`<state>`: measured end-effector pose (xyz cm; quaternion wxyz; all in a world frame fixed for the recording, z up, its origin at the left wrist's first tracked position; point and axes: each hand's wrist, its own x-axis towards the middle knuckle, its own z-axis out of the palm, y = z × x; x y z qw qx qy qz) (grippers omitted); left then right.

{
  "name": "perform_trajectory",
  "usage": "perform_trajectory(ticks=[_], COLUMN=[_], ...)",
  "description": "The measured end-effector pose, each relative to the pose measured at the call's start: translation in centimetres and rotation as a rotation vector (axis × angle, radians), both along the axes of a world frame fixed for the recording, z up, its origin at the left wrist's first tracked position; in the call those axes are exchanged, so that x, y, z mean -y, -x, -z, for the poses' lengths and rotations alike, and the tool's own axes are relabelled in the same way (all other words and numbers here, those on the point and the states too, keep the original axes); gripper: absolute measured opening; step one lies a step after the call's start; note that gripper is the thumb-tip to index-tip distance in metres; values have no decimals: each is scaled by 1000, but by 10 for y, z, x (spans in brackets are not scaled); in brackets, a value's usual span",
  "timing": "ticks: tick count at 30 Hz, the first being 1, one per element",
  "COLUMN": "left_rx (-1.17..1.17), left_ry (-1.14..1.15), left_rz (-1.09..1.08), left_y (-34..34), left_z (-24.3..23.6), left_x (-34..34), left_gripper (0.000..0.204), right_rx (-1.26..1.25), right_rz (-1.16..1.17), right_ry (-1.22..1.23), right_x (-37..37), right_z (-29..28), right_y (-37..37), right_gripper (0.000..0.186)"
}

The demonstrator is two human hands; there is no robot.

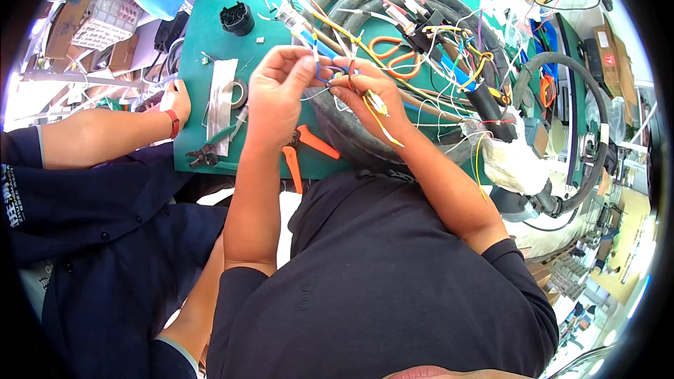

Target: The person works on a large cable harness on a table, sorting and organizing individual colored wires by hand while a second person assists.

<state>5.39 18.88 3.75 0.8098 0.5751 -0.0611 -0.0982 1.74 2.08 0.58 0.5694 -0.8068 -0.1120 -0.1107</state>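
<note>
My left hand [277, 91] is raised over the green mat [210, 35], its fingertips pinching a thin blue wire [319, 70]. My right hand [372, 95] meets it from the right, fingers closed on the same bundle of thin wires, with a yellow wire [382, 126] trailing down past the wrist. Both hands hover over a thick coiled black cable [365, 0] whose end fans out into several coloured wires with white sleeves [393, 14].
Orange-handled pliers [302, 151] lie under my left wrist. A tape roll [237, 92], dark pliers [207, 154] and a black connector [237, 19] sit on the mat. Another person's forearm with a red wristband [173, 124] rests at the left. Another black hose [583, 98] curves at the right.
</note>
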Motion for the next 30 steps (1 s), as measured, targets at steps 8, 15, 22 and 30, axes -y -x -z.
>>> perform_trajectory(ticks=[8, 15, 22, 30], left_rx=[243, 119, 110, 51], left_ry=[-71, 3, -116, 34], left_rz=[76, -165, -206, -32], left_y=[15, 7, 5, 2], left_z=[-3, 20, 13, 22], left_x=[9, 19, 28, 12], left_gripper=[32, 37, 33, 25], right_rx=[-23, -2, 15, -408], right_rz=[43, 65, 68, 4], right_ry=[41, 54, 36, -292], right_x=[-1, -5, -5, -2], right_z=[-6, -10, -7, 0], right_y=[-2, -4, -4, -5], right_gripper=[9, 9, 8, 26])
